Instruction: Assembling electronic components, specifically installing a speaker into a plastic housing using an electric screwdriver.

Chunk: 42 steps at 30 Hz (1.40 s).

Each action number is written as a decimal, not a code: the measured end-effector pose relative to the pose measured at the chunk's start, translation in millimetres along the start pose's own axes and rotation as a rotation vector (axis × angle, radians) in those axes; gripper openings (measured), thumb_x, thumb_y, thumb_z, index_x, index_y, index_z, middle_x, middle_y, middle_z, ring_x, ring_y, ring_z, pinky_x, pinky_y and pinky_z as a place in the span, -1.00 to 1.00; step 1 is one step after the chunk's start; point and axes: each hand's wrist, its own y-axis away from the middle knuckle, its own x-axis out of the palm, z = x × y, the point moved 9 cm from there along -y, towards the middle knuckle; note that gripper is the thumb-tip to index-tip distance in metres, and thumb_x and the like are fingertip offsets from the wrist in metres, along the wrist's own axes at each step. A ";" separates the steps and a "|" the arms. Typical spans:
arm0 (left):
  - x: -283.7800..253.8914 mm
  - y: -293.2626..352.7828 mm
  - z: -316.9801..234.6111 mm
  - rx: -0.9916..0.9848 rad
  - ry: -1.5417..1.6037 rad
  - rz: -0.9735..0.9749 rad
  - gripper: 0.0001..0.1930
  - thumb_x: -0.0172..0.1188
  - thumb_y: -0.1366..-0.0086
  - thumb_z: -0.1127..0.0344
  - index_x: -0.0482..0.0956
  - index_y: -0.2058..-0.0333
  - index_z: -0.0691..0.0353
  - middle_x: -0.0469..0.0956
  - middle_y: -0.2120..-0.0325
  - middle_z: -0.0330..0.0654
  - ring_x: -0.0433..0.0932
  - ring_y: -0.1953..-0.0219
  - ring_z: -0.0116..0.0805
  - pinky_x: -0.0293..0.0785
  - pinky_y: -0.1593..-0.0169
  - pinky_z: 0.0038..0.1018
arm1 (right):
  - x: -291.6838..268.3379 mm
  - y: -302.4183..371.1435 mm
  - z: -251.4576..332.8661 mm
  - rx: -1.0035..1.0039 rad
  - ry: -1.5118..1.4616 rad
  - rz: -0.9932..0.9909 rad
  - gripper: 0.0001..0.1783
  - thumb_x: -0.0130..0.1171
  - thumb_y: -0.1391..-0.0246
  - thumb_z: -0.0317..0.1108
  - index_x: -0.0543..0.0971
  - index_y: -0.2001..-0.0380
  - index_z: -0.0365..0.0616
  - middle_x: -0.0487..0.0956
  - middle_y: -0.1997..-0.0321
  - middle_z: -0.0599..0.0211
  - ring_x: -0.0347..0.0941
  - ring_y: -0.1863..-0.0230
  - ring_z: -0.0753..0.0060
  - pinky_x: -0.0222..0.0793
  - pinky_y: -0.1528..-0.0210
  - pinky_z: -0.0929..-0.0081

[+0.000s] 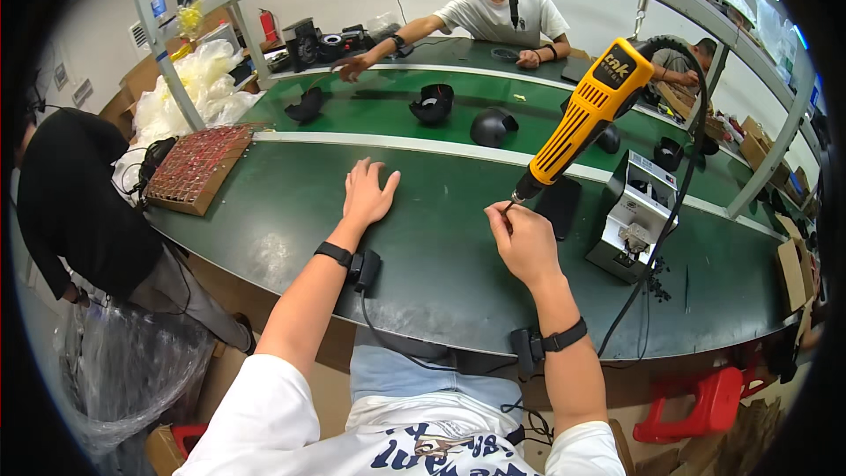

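Note:
A yellow and black electric screwdriver (582, 106) hangs at a slant from an overhead metal rod, its tip pointing down and left. My right hand (531, 242) is closed in a pinch at the screwdriver's tip, thumb and forefinger around the thin bit. Whether a screw is also between those fingers is too small to tell. My left hand (368, 194) lies palm down on the dark green workbench (423, 273), fingers spread, holding nothing. Right of my right hand stands a silver-grey boxy device (630, 216), and a flat black rectangular item (558, 207) lies behind that hand.
Several black curved shells (432, 104) sit on the green conveyor belt (370, 106) beyond the bench. A tray of small reddish parts (198, 169) is at the left. Small black pieces (656, 284) lie beside the device. A co-worker's hand (352, 66) reaches over the far side.

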 end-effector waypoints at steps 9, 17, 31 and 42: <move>-11.7 -2.2 19.4 -0.072 0.300 -0.090 -0.62 0.18 -0.44 0.05 0.68 0.11 0.29 0.61 0.02 -0.01 0.52 -0.14 -0.02 0.38 -0.25 -0.20 | 13.1 2.1 -8.6 0.131 -0.107 0.065 -0.82 0.21 -0.29 -0.36 0.66 0.31 -0.26 0.67 0.37 0.22 0.55 0.51 0.26 0.45 0.40 0.40; -30.2 14.3 -109.4 0.184 0.898 0.199 -0.77 0.30 -0.34 0.26 0.69 0.20 0.34 0.69 0.28 -0.08 0.67 0.22 -0.31 0.58 0.09 -0.38 | 11.1 3.6 -13.1 0.158 -0.073 0.066 -0.76 0.08 -0.39 -0.34 0.69 0.24 -0.23 0.55 0.57 0.36 0.46 0.56 0.54 0.31 0.47 0.54; -2.6 51.4 -228.7 0.556 1.372 0.336 -0.83 0.14 -0.43 0.39 0.59 0.12 0.36 0.60 0.12 -0.01 0.56 0.09 0.00 0.50 -0.03 -0.27 | 23.4 -2.0 -43.4 0.072 0.118 0.185 -0.88 0.16 -0.10 -0.49 0.67 0.41 -0.25 0.66 0.38 0.02 0.62 0.34 -0.12 0.52 0.28 0.14; 3.1 44.2 -208.4 0.450 1.208 0.246 -0.90 0.17 -0.39 0.43 0.58 0.25 0.36 0.55 0.34 -0.04 0.54 0.34 -0.04 0.50 0.24 -0.29 | 13.5 7.1 -60.7 0.363 -0.301 0.009 -0.82 0.26 -0.22 -0.43 0.61 0.36 -0.38 0.59 0.50 0.37 0.40 0.50 0.68 0.33 0.42 0.62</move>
